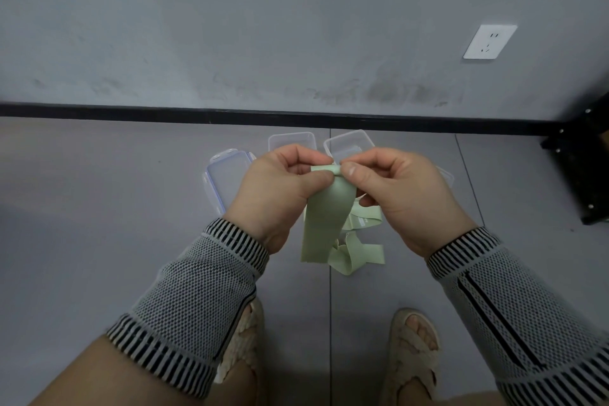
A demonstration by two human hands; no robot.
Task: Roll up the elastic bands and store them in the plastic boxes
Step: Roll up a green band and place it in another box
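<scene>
I hold a pale green elastic band (326, 217) up above the floor. My left hand (276, 188) and my right hand (395, 198) both pinch its top end, which is curled into a small roll between my thumbs and fingers. The band hangs straight down from there. More green band (356, 254) lies in loose folds on the floor below. Clear plastic boxes stand beyond my hands: one (291, 140) behind the left hand, one (349, 142) behind the right. A clear lid with clips (224, 178) lies to the left.
A grey wall with a black skirting strip (131, 109) runs across the back, with a white socket (490, 42) on it. A black metal frame (583, 168) stands at the right edge. My feet in woven sandals (413, 359) are on the grey tiled floor.
</scene>
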